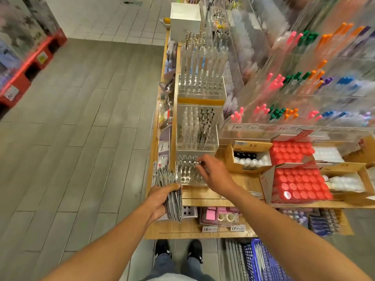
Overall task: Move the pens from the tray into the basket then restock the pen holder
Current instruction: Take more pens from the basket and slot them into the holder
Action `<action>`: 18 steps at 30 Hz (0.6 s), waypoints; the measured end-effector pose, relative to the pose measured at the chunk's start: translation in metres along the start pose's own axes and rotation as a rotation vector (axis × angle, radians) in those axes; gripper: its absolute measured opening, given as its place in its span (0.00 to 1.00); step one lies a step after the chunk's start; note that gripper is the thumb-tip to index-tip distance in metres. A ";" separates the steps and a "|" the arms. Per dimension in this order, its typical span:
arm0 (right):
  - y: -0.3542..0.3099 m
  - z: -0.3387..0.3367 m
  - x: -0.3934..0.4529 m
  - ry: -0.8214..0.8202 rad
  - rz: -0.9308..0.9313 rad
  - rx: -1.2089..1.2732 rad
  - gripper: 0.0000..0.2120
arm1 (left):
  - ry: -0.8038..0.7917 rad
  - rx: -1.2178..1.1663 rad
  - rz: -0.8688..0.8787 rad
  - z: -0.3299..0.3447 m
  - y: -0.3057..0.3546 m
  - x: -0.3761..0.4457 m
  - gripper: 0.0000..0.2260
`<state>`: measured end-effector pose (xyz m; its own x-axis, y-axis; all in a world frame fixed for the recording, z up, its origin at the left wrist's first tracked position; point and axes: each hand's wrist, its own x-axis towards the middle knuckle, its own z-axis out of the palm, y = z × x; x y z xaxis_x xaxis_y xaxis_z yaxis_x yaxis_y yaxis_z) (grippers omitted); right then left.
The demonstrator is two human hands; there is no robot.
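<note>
At far left a red display rack (30,63) is smeared by blur and cut off by the frame edge. The left hand (160,199) reaches forward with its palm turned right, and its fingers and thumb wrap a thick bundle of pens (171,191) held upright just left of the desk (203,194) edge; the pens' lower ends hide part of the shelf below. Just right of the bundle, the clear pen holder (189,173) stands on the desk, with a row of pens along its far side and open holes nearer the person. The right hand (214,173) hangs over it, wrist bent, its fingers (199,169) drawn narrow at the pen tops; whether they pinch one cannot be told through the blur. Further right sit boxes of red-capped bottles (300,185). At the bottom edge a blue basket (261,262) is cut off, its contents hard to make out.
</note>
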<state>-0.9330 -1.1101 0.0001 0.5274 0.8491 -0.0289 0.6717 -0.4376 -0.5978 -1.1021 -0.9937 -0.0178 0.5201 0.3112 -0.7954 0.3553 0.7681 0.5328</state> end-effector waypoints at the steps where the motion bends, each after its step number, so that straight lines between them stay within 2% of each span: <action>1: -0.001 0.001 0.000 -0.002 0.007 -0.006 0.07 | -0.004 0.001 -0.002 0.000 0.001 0.000 0.14; 6: -0.002 -0.001 0.005 -0.046 0.020 -0.132 0.09 | -0.034 0.003 -0.009 -0.001 0.007 0.003 0.14; 13: -0.004 0.001 0.007 -0.001 -0.063 -0.258 0.07 | -0.049 0.040 -0.013 -0.003 0.011 0.010 0.10; 18: -0.007 0.002 0.013 0.021 -0.111 -0.290 0.04 | -0.051 0.032 -0.001 -0.003 0.016 0.013 0.14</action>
<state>-0.9321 -1.0955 0.0022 0.4516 0.8912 0.0423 0.8445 -0.4116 -0.3427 -1.0922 -0.9759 -0.0205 0.5584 0.2803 -0.7808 0.3805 0.7498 0.5413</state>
